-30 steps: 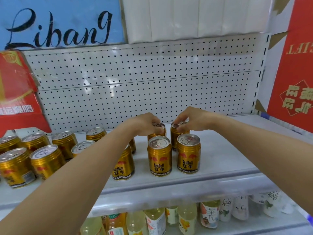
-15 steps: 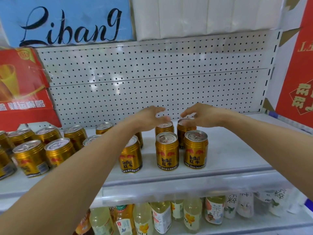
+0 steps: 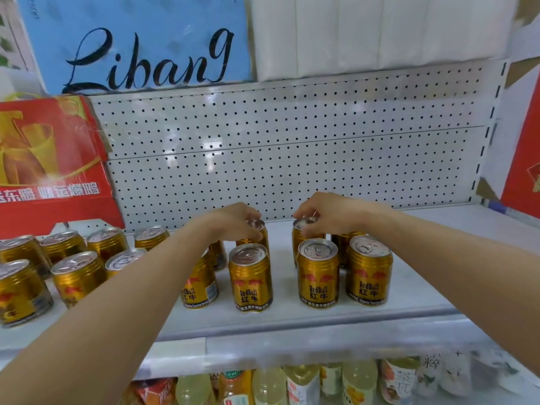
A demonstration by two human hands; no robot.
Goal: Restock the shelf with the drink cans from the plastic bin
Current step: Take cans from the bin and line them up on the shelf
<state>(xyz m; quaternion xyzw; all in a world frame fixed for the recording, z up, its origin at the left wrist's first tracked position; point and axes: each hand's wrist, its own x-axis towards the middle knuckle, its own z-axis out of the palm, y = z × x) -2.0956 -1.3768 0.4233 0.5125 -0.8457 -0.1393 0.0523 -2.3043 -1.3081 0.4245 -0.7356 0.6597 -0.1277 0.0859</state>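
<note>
The person is standing in front of the shelf (image 3: 409, 302) and is reaching both arms to the far row of cans. The left hand (image 3: 233, 222) is curling its fingers round the top of one gold can (image 3: 257, 229), and the right hand (image 3: 324, 213) is pinching the rim of another gold can (image 3: 304, 232) a little to the right. Both cans are standing upright on the shelf board, behind the near row, where three cans (image 3: 318, 273) are showing their labels to the front. More cans (image 3: 76, 273) are standing in a looser group on the left, near a red box (image 3: 52, 171). The plastic bin is not showing in this view.

I think the person is setting these two cans into line. To do it well, the hands are better keeping the cans upright and sliding them, not lifting high, so they are not knocking the near cans off the edge. Each far can should be ending directly behind a near one, with the label to the front. The gap in the near row, between the second and third can, probably needs closing too.
</note>
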